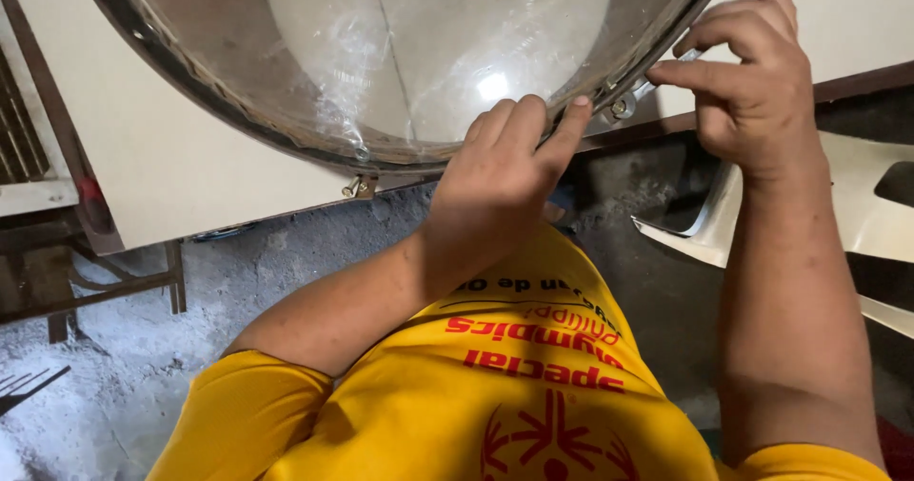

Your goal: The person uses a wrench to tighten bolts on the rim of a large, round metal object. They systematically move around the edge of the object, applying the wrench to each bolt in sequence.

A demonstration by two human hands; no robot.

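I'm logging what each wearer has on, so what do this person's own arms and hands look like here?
Both arms are bare from the short sleeves down. The sleeves belong to a yellow T-shirt with red print on the chest. The left hand and right hand wear no gloves, and no rings, watch or wristband show. The fingernails are short.

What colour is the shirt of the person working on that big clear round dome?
Bright yellow shirt with red print on the chest, seen clearly in the head view.
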